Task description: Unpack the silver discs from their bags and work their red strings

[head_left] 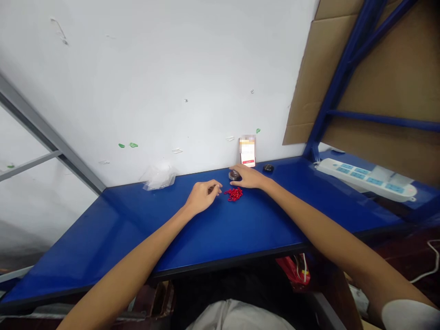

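Note:
My right hand point(250, 177) reaches to the back of the blue table, its thumb and fingers closed around a small round dark object with a pale rim point(234, 176), perhaps a roll of tape. Just in front of that hand lies a small pile of thin red pieces point(235, 194); they are too small to name. To the left of the pile, my left hand point(202, 197) rests low over the table with its fingers curled together. Whatever is between those fingertips is hidden.
A phone point(248, 153) with a lit screen leans on the white wall. Right of it lies a black round object point(268, 168). A clear plastic bag point(158, 177) sits at the back left, and a white power strip point(366, 178) lies beyond the right side.

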The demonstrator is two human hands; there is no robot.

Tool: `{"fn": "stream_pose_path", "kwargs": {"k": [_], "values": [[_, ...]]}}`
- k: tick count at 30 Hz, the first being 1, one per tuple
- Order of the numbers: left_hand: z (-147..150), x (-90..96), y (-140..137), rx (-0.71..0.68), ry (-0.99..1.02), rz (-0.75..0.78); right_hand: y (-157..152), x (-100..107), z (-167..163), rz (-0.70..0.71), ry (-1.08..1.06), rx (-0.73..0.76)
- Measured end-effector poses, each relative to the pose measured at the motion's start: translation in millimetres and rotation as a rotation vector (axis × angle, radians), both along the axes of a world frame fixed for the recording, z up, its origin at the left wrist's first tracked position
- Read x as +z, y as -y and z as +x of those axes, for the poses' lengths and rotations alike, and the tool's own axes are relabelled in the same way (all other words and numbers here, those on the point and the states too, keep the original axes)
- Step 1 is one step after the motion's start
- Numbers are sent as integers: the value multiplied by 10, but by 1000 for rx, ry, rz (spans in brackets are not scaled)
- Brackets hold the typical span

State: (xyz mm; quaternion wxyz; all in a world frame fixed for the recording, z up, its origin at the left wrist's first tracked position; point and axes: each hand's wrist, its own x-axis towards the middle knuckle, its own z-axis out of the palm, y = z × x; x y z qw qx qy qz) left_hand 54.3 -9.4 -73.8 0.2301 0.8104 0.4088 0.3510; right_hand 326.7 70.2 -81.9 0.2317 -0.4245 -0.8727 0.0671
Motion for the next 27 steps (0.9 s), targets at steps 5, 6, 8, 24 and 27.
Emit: {"fn": "stream_pose_path", "kwargs": {"k": [5,6,8,24,27], "values": [[2,8,-11,0,-20,21,-104,24,1,-44,72,-46],[1,8,-14,-1,-21,20,-132,37,11,-63,71,-40],[5,5,-18,-5,-25,16,-180,67,30,-115,60,-22],[-2,-10,-39,-12,22,-32,-148,129,24,-232,-95,-85],[25,-24,-75,2,94,-102,-123,118,-5,-249,-133,-63]]}}
